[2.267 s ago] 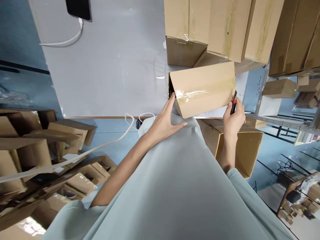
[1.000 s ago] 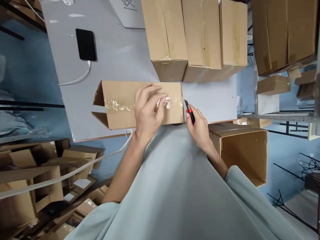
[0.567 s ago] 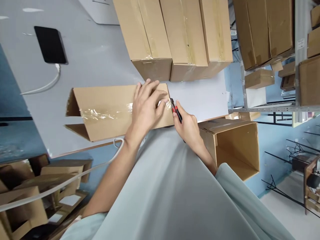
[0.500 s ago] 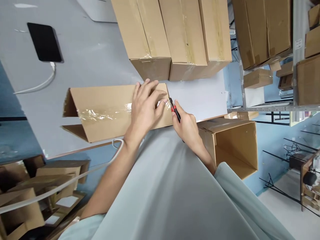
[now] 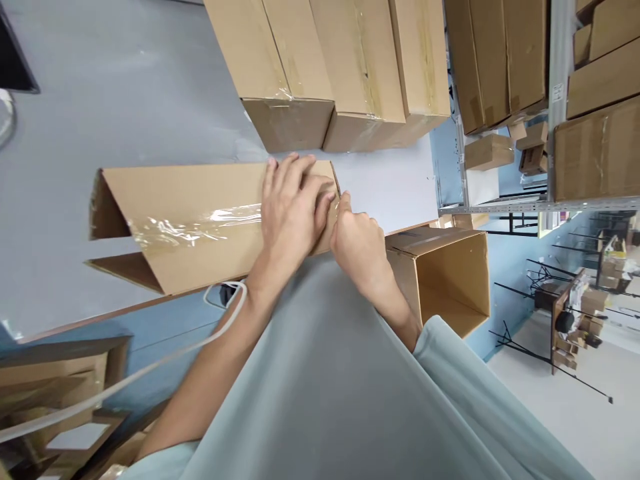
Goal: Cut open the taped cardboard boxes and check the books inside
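1. Left hand [image 5: 290,217], half open with bent fingers, rests atop the carton [image 5: 210,193].
2. Right hand [image 5: 361,250] curls beside it, at the carton's end; its contents can't be told.
3. Carton probably light, stiff, slick on the tape [image 5: 175,232]; best gripped by its long edges.

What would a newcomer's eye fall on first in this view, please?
Probably the long carton along the table's near edge, its left end open, with the left hand and right hand at its right end. Then the taped boxes behind it, and the open box at the lower right.
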Motion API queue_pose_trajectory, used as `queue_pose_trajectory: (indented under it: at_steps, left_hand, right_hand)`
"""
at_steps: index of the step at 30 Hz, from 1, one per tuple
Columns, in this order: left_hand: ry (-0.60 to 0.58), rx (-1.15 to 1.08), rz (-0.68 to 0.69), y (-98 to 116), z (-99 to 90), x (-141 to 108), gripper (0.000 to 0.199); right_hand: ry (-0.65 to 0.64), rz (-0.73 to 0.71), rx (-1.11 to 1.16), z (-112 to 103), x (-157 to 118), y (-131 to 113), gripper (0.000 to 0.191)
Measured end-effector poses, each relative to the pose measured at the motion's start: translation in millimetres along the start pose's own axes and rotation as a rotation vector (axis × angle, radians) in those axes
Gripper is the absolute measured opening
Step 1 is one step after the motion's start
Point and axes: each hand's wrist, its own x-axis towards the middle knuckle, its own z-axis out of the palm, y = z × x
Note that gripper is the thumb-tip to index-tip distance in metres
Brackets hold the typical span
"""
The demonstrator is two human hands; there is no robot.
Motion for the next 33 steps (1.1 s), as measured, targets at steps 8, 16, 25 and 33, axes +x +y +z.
queue_pose_trajectory:
  at_steps: [8,16,25,33]
  left_hand:
    - [-0.004,-0.119,-0.030,-1.9,1.0,6.1,0.020]
    - [0.075,-0.061,-0.006,1.6,1.6,9.1,0.024]
    - [0.456,0.255,-0.219,-1.3,-69.9,-29.3,0.032]
    - [0.632,0.334,-0.518,-63.9,-93.7,-79.9,0.074]
  right_hand:
    - [-0.082,0.088,-0.059,-2.8,-35.3,4.3,0.055]
    - [0.337,0.160,0.153,40.1,7.2,117.7,0.061]
    - [0.045,0.482,0.214,147.7,143.0,176.1,0.073]
    - [0.083,0.282,0.481,161.8,155.9,161.8,0.065]
